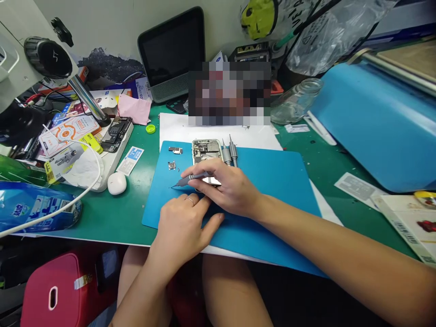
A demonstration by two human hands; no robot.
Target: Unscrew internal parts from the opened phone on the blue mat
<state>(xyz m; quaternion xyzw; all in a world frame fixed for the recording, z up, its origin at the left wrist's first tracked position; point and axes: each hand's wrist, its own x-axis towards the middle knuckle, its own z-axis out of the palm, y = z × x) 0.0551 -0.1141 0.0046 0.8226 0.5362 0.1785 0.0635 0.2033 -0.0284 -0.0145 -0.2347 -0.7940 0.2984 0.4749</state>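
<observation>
My right hand point(231, 186) is closed around a slim grey screwdriver point(185, 181), its thin tip pointing left and down to the blue mat point(272, 195). A tiny dark speck sits at that tip, too small to name. Nearer to me, my left hand point(182, 222) lies on the mat, thumb apart, with nothing visible in it; its fingertips are partly hidden. Behind my right hand lies an opened phone point(207, 149) with its inner parts bare, the lower part covered by my fingers. Left of it are a small metal phone part point(175, 150) and another small part point(172, 165).
Two more screwdrivers point(233, 152) lie right of the phone. At left stand a microscope point(51, 59), a white earbud case point(116, 183) and a blue pouch point(37, 206). A glass jar point(296, 102) lies behind. A dark-screened smart display point(172, 50) stands at the wall.
</observation>
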